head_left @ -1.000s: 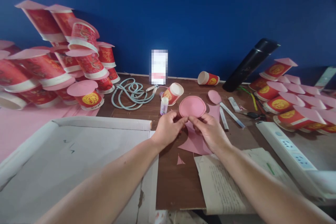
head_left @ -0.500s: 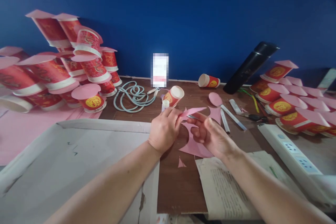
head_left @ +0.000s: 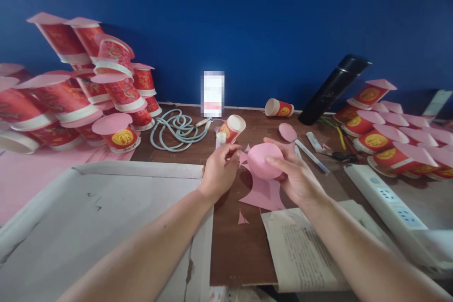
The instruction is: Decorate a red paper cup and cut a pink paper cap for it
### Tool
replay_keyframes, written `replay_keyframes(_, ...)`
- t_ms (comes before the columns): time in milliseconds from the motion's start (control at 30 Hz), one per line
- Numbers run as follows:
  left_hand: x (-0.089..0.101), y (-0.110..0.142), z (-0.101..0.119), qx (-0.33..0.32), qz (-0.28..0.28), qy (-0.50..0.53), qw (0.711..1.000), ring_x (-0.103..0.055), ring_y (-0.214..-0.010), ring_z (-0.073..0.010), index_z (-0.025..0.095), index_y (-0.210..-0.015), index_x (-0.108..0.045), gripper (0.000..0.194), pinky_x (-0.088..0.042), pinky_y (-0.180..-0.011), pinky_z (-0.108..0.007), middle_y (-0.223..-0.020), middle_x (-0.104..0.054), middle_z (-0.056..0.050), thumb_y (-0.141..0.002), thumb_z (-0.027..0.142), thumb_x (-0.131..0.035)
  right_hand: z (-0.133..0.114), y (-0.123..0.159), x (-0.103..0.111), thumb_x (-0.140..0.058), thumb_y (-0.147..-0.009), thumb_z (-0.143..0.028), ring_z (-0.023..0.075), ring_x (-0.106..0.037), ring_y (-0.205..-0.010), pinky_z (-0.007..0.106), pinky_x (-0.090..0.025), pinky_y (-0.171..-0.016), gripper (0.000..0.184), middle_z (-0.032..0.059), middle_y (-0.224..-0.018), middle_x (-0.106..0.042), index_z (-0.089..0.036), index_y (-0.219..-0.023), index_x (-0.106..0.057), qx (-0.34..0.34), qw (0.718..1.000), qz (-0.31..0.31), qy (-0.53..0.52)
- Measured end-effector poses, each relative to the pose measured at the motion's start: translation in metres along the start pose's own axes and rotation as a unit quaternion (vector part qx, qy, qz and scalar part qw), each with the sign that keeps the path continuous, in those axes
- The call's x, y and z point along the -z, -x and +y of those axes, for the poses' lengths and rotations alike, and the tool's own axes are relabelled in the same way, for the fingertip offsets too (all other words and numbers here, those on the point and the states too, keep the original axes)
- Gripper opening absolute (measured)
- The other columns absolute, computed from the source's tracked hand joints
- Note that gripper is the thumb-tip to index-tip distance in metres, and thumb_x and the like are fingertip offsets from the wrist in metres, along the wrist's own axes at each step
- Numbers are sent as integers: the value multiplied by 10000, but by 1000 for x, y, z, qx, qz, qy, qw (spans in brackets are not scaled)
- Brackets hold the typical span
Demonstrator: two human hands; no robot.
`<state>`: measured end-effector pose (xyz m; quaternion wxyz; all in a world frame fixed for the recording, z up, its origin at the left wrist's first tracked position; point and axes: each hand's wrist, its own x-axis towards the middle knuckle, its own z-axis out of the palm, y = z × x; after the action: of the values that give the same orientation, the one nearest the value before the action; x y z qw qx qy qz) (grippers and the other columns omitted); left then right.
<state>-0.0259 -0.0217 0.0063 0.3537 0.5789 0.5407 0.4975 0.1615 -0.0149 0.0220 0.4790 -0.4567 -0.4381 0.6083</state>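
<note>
A round pink paper disc is pinched in my right hand, the thumb lying across its face. Close by on the left, my left hand is closed, and a thin dark metallic tip juts from its fingers toward the disc; the rest of that item is hidden. Below the disc lies a pink paper offcut with curved cut edges. A small pink scrap rests nearer the front. Behind my left hand stand a glue stick and a tilted red paper cup.
Stacked red cups with pink discs fill the left; more capped cups stand right. A white box lid, newspaper, power strip, coiled cable, blurred phone and black flask surround my arms.
The disc, first pinched by both hands, was turned edge-on at my left hand. Now my right hand holds it facing me, and my left hand has drawn off it to the left.
</note>
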Motion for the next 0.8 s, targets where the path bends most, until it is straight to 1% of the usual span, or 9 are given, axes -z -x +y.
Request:
replay_keyframes(33, -1, 0, 3, 59, -27, 65, 996, -666, -825, -180, 177, -1015, -672, 238, -542, -744, -322, -965, -712, -78, -906, 330, -525, -1, 0, 1, -764, -734, -307, 198, -634, -932, 339, -485, -814, 585, -3, -1100, -694, -346, -1291, -587, -2, 1000, -8, -4)
replay_keyframes(100, -2, 1, 8, 133, -71, 180, 972, -668, -782, -176, 155, -955, -682, 328, -545, -717, -319, -927, -714, -86, -894, 444, -539, -3, -1, 4, -749, -750, -310, 203, -630, -959, 342, -474, -844, 580, 0, -1102, -700, -341, -1303, -580, -7, 1000, -22, -11)
replay_keyframes(167, -4, 2, 11, 163, -106, 263, 945, -661, -808, -172, 141, -904, -685, 385, -534, -744, -308, -916, -709, -89, -858, 508, -578, -3, -1, 6, -744, -756, -307, 205, -625, -969, 339, -467, -857, 574, 1, -1100, -704, -337, -1305, -580, -14, 999, -33, -9)
replay_keyframes(233, -5, 4, 12, 174, -134, 310, 925, -646, -807, -158, 140, -870, -680, 387, -514, -770, -300, -889, -699, -77, -811, 521, -640, -3, -1, 7, -744, -756, -299, 205, -622, -968, 335, -465, -859, 575, 5, -1098, -705, -330, -1306, -580, -19, 999, -43, -4)
replay_keyframes(367, -3, 5, 9, 193, -159, 317, 915, -606, -702, -124, 160, -807, -639, 337, -484, -720, -289, -790, -660, -26, -709, 456, -764, -4, 0, 5, -745, -754, -298, 211, -620, -968, 341, -474, -856, 578, 27, -1118, -701, -299, -1308, -580, -26, 998, -54, 4)
replay_keyframes(500, -2, 4, 9, 206, -157, 307, 916, -570, -644, -111, 167, -760, -605, 333, -456, -673, -278, -728, -634, -2, -671, 427, -794, -4, 1, 2, -748, -751, -316, 222, -631, -969, 347, -491, -839, 570, 35, -1107, -706, -287, -1298, -588, -43, 998, -55, 8)
replay_keyframes(600, -2, 4, 10, 211, -139, 308, 917, -565, -658, -113, 159, -770, -626, 347, -449, -689, -283, -736, -639, -5, -661, 439, -800, -2, 1, 1, -753, -750, -317, 230, -635, -1004, 351, -496, -863, 548, 36, -1123, -706, -286, -1277, -605, -45, 997, -57, -1)
replay_keyframes(700, -3, 3, 9, 215, -119, 324, 913, -585, -717, -130, 144, -770, -658, 357, -458, -752, -307, -775, -655, -24, -640, 435, -817, -1, -1, 1, -746, -761, -312, 235, -645, -1008, 366, -491, -899, 520, 34, -1111, -714, -288, -1264, -614, -45, 997, -61, -19)
replay_keyframes(800, -4, 2, 8, 224, -125, 342, 904, -584, -730, -129, 132, -773, -692, 356, -467, -799, -325, -770, -650, -30, -630, 429, -826, 0, -3, 3, -733, -779, -322, 229, -653, -998, 357, -488, -893, 454, 35, -1113, -714, -275, -1220, -638, -47, 997, -64, -26)
